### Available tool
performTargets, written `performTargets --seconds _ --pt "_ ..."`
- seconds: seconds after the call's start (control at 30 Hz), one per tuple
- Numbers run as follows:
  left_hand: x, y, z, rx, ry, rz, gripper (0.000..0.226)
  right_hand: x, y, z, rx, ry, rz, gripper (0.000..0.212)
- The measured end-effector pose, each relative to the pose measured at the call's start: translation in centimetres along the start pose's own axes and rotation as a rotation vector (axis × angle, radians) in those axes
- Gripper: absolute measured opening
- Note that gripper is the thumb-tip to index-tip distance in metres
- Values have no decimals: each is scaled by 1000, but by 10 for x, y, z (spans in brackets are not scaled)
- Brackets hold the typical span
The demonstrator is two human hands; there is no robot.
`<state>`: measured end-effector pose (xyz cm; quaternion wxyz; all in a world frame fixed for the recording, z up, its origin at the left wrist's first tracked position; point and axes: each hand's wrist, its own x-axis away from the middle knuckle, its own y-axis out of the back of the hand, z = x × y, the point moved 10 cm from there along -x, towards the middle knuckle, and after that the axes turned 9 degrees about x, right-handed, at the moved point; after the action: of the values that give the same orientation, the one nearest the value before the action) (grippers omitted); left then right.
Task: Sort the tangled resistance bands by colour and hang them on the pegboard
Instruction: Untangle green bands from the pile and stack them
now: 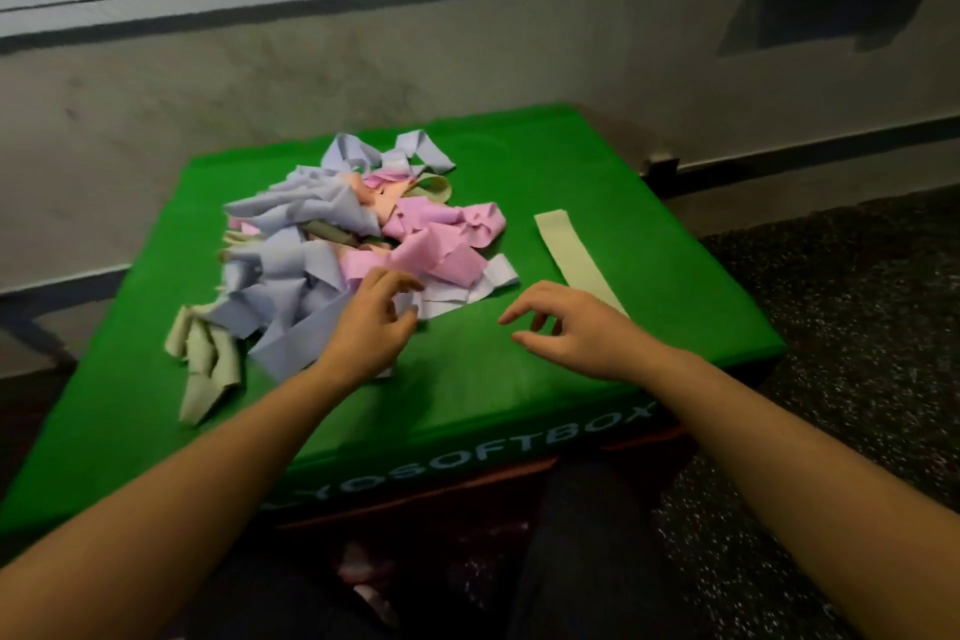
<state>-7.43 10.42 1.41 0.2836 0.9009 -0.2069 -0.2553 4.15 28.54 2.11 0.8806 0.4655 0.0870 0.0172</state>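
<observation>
A tangled heap of flat resistance bands (332,244) lies on a green soft box (519,379): lavender-blue bands (291,276), pink bands (441,244), a peach one and pale olive ones (202,369). One pale olive band (571,255) lies flat and straight, apart, to the right of the heap. My left hand (374,322) reaches into the near edge of the heap, fingers loosely spread over a pink and a pale band, gripping nothing that I can see. My right hand (566,322) hovers over the green surface, fingers relaxed, holding nothing. No pegboard is in view.
The green box stands on a dark speckled floor (857,327) close to a grey wall (467,57). A low bench edge (31,296) shows at far left. My dark-trousered legs (571,561) are under the box's near side.
</observation>
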Motion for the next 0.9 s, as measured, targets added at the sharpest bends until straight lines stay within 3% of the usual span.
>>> performTargets --seconds 0.33,0.5,0.77,0.9 --pt "98 130 102 -105 129 -237 25 -67 -81 100 18 93 127 24" --pt "136 173 157 -240 242 -235 35 -97 -130 154 -35 145 165 34" --pt "162 202 201 121 368 -474 20 -154 -219 224 -43 180 253 44" --pt "165 203 203 173 356 -494 26 -184 -242 224 8 26 126 59"
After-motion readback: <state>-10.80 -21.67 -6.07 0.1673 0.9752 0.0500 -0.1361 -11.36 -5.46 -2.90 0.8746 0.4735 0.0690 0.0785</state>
